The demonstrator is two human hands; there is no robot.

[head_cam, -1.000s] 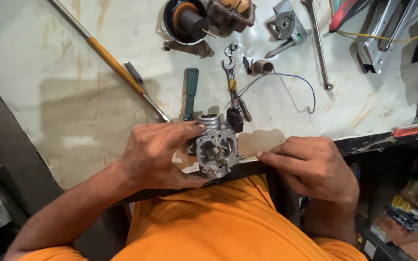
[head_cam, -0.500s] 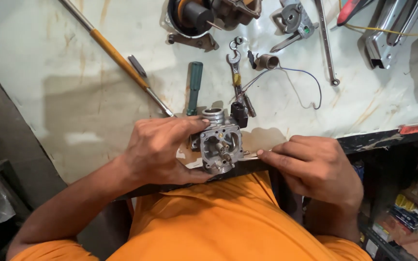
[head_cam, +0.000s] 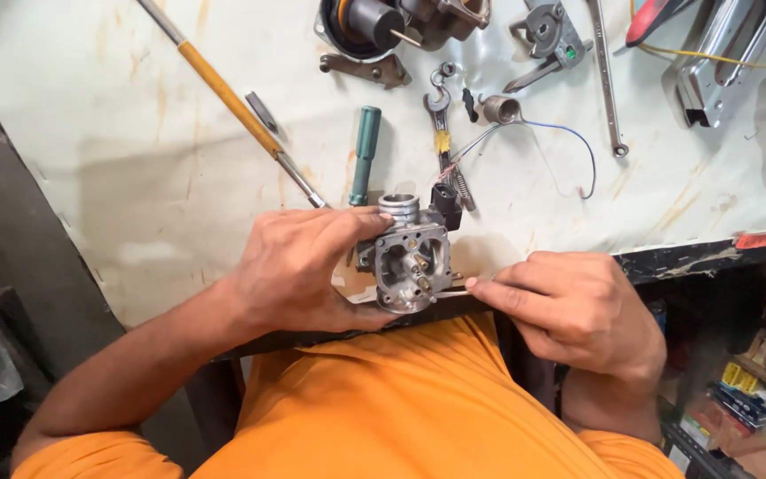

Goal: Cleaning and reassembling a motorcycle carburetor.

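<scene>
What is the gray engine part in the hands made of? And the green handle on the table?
The engine part looks like cast metal, probably aluminium: dull silver-gray, rough and a bit grimy, with small brass-coloured bits inside. The green handle seems plastic or rubber: smooth, evenly coloured, slightly ribbed grip.

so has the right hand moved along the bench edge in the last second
No real move. The right hand stays at the workbench edge just right of the carburetor, the gap to it unchanged; the small shift in frame matches the camera's own drift.
</scene>
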